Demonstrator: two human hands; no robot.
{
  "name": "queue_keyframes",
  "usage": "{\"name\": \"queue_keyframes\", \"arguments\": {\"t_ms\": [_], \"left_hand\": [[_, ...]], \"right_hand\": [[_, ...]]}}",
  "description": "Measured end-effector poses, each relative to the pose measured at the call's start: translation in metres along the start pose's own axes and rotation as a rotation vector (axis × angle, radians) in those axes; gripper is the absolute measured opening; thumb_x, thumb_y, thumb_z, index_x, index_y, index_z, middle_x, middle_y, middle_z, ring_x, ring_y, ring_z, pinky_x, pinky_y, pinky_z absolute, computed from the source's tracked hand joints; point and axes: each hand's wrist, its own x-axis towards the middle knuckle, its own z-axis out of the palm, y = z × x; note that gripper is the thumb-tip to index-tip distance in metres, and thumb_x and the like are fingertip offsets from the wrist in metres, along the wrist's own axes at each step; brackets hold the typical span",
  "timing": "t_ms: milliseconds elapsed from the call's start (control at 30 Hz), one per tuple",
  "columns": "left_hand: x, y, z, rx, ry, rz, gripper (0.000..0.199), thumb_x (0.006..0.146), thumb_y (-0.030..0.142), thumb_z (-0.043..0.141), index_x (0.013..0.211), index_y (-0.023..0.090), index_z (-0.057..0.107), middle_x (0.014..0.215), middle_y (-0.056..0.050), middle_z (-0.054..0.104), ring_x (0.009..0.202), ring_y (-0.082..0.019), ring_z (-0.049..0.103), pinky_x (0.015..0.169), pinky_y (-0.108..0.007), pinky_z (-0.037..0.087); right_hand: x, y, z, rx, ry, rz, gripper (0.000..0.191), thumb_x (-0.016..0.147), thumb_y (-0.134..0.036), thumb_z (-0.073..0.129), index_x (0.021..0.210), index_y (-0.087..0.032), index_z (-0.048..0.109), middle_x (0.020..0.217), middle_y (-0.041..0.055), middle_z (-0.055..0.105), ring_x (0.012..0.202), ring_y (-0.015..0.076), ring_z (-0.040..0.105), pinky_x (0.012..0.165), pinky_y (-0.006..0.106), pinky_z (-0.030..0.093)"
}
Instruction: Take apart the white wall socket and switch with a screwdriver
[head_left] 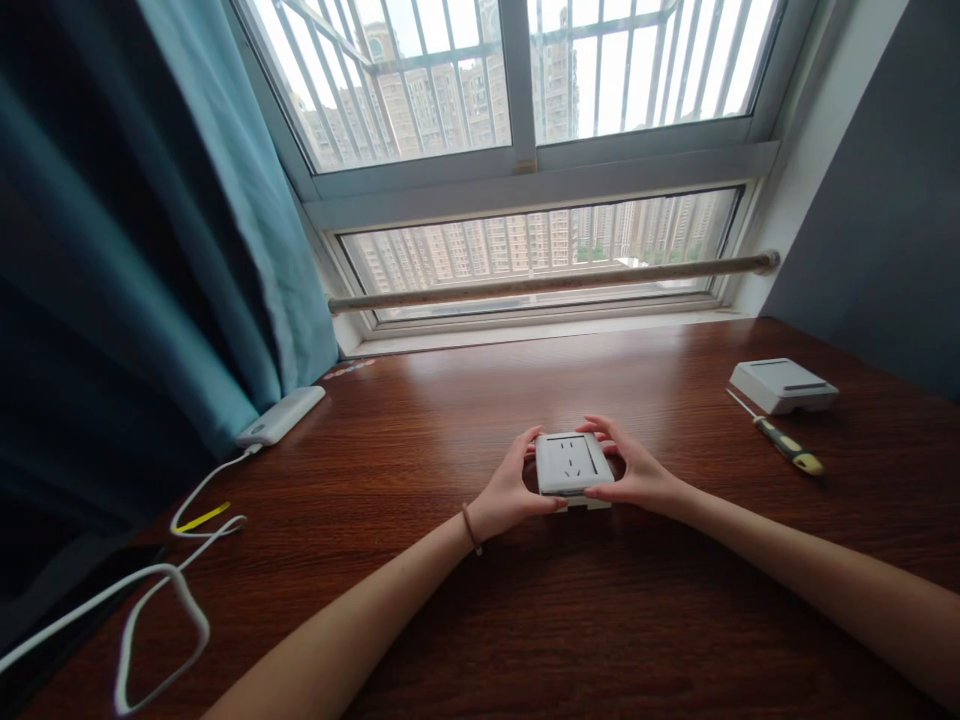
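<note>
A white wall socket [568, 463] with slotted holes in its face is in front of me at the middle of the table, face up on a white base box. My left hand [510, 490] grips its left side, with the thumb along the near edge. On the right side, my right hand [626, 465] holds it the same way, fingers at the far edge and thumb at the near one. A brown band circles my left wrist. The fingers' far ends are partly hidden behind the socket.
To the right, a second white socket box [784, 385] sits by a screwdriver [787, 445] on the brown wooden table [420, 420]. A white power bank [285, 415] with a white cable [199, 480] and a yellow strip [202, 517] lie left, beside a blue curtain [225, 200]. A barred window stands behind.
</note>
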Motion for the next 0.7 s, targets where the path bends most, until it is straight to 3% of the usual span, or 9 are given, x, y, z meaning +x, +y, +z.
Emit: {"name": "queue_keyframes", "arguments": {"t_ms": [400,700], "left_hand": [[-0.002,0.006,0.003,-0.012,0.002,0.027,0.095,0.051,0.018,0.078,0.13,0.016,0.027,0.127,-0.016,0.041,0.121,-0.03,0.038,0.101,-0.045,0.032],[-0.004,0.011,0.005,-0.193,-0.004,0.046,0.08,0.06,0.021,0.075,0.127,0.019,0.03,0.126,-0.014,0.046,0.113,-0.027,0.049,0.095,-0.041,0.04]], "right_hand": [[-0.001,0.004,0.002,0.044,-0.004,-0.085,0.09,0.06,-0.031,0.077,0.131,-0.029,0.022,0.127,0.0101,0.04,0.116,0.0264,0.043,0.1,0.047,0.03],[-0.001,0.0,0.0,-0.003,0.004,-0.124,0.09,0.063,-0.033,0.075,0.133,-0.028,0.02,0.129,0.0112,0.04,0.121,0.0279,0.039,0.103,0.049,0.024]]}}
